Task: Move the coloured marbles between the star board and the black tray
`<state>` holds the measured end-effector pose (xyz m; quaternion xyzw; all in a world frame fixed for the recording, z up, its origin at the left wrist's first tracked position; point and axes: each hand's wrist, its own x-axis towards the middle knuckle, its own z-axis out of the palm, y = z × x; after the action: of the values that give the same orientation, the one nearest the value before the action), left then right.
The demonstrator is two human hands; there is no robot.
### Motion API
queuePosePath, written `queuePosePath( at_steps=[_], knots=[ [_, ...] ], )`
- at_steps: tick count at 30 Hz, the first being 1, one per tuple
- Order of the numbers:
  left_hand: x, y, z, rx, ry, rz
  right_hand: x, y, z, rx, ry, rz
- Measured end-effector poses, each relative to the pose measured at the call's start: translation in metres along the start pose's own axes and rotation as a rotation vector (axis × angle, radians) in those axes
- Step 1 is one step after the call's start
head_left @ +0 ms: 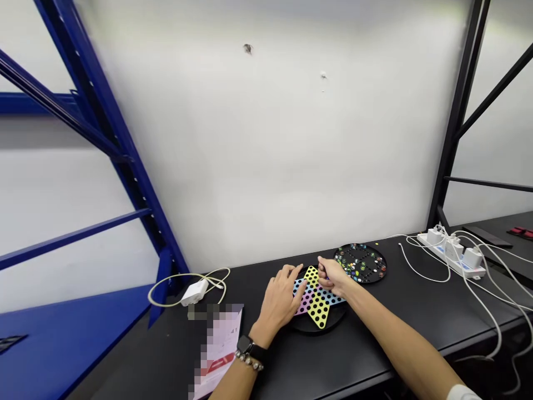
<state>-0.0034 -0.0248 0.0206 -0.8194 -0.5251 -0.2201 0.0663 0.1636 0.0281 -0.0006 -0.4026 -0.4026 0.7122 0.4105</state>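
Note:
A star-shaped marble board (317,303) with yellow, pink and blue holed sections lies on a round black base on the black table (400,316). My left hand (280,300) rests flat on the board's left side, fingers spread. My right hand (333,276) hovers over the board's top right, fingers pinched together; what they hold is too small to make out. Just beyond it sits a round black tray (360,263) filled with several coloured marbles. A watch and a bead bracelet are on my left wrist.
A white charger with coiled cable (195,290) lies at left beside a blue shelf frame (137,183). A paper sheet (220,350) lies near the front edge. A white power strip (453,253) with cables sits at right by a black rack post (456,128).

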Motion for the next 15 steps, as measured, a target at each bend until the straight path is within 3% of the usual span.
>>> queuePosePath(
  at_steps=[4,6,9,11,15],
  knots=[
    [-0.003,-0.011,0.005,0.074,-0.100,-0.089,0.002,-0.019,-0.044,-0.713,0.554,-0.399],
    [-0.004,-0.013,0.007,0.088,-0.178,-0.100,0.002,-0.025,-0.071,-1.022,0.741,-0.353],
    [-0.005,-0.011,0.008,0.066,-0.248,-0.093,0.002,-0.026,-0.100,-1.247,0.856,-0.136],
    [-0.005,-0.011,0.008,0.041,-0.279,-0.087,0.003,-0.024,-0.106,-1.336,0.874,-0.052],
    [-0.005,-0.014,0.014,0.023,-0.345,-0.138,0.003,-0.021,-0.095,-1.431,0.860,-0.122]
  ],
)
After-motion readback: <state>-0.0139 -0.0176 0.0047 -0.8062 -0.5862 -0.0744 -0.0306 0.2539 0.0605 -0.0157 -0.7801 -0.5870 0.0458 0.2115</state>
